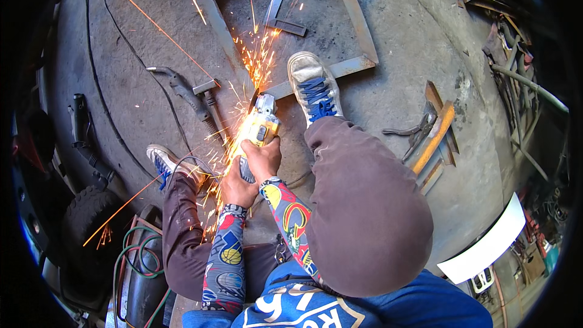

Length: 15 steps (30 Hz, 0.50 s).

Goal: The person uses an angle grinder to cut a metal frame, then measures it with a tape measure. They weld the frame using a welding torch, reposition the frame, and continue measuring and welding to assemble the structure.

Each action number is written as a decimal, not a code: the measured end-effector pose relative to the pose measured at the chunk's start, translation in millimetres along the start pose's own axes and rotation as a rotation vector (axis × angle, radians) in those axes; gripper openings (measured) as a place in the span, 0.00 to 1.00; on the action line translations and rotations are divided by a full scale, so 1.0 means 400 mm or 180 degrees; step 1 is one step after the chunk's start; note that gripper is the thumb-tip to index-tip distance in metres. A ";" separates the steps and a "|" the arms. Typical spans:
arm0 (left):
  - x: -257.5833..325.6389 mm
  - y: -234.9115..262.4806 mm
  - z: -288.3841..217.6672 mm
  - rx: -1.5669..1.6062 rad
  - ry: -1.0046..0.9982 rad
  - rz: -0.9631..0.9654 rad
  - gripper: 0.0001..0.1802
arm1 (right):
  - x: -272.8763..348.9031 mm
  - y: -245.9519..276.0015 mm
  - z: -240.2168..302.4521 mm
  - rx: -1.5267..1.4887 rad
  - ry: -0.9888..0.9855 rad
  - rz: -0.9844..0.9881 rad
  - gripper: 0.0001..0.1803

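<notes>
Both my hands grip a yellow and grey angle grinder [260, 123]. My right hand [263, 159] wraps its body near the head. My left hand [235, 187] holds the rear handle just behind. The disc meets the corner of a flat steel frame [358, 30] lying on the concrete floor, and orange sparks [258, 54] spray forward and back. My right shoe [313, 88] stands on the frame's near bar. My left shoe [163, 161] rests on the floor to the left.
A hammer [209, 100] and a welding torch with its cable [179, 85] lie left of the grinder. Pliers and metal offcuts [434, 130] sit to the right. Coiled hoses [136, 255] and a tyre [85, 218] are at lower left; scrap metal [516, 54] is piled at far right.
</notes>
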State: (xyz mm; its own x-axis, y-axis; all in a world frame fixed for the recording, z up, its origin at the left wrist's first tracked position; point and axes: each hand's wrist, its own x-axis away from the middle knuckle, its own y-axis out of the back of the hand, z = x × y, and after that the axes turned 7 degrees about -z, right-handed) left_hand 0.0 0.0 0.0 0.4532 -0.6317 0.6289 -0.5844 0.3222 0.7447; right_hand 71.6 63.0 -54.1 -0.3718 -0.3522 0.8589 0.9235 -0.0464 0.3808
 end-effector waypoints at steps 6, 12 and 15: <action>0.006 0.004 -0.003 0.0065 -0.0010 0.0002 0.50 | 0.009 0.006 0.007 0.0008 -0.0002 -0.0049 0.37; 0.002 -0.012 0.019 0.0069 -0.0045 -0.0055 0.50 | 0.007 0.000 0.000 -0.0022 -0.0028 -0.0032 0.36; 0.002 -0.023 0.031 0.0203 -0.0179 -0.0174 0.51 | 0.003 -0.004 -0.008 -0.0051 -0.0030 -0.0037 0.36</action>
State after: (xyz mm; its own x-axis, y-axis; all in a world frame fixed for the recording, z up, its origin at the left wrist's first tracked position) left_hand -2.5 -12.1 -9.0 0.4481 -0.6864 0.5728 -0.6022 0.2418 0.7609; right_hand 69.9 59.8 -54.7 -0.3832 -0.3427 0.8577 0.9205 -0.0655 0.3852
